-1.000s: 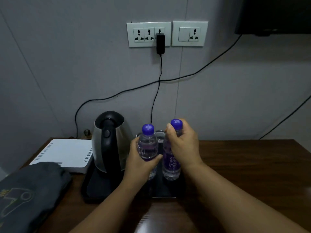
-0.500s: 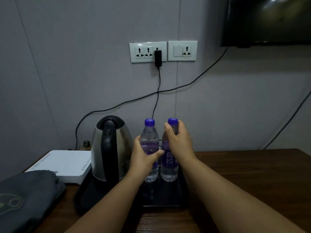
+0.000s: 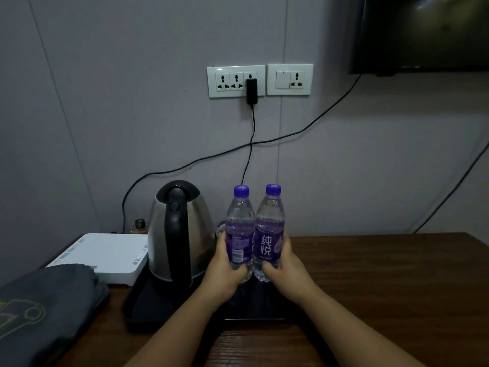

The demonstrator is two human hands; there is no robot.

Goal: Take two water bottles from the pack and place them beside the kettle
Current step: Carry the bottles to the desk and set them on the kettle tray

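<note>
Two clear water bottles with purple labels and blue caps stand upright side by side on a black tray (image 3: 148, 308), just right of the steel kettle (image 3: 180, 231). My left hand (image 3: 225, 276) wraps the lower part of the left bottle (image 3: 239, 223). My right hand (image 3: 287, 271) grips the lower part of the right bottle (image 3: 270, 221). The bottles touch each other. The pack is not in view.
A white box (image 3: 105, 252) lies left of the kettle, with a folded dark cloth (image 3: 45, 308) in front of it. Wall sockets (image 3: 235, 80) with a plugged black adapter and hanging cables are behind. A dark screen (image 3: 423, 33) hangs at the upper right. The wooden table (image 3: 397, 287) stretches right.
Both hands have slid down from the bottles' upper parts to their lower halves. The bottles now stand upright, close together on the tray. The view has tilted upward.
</note>
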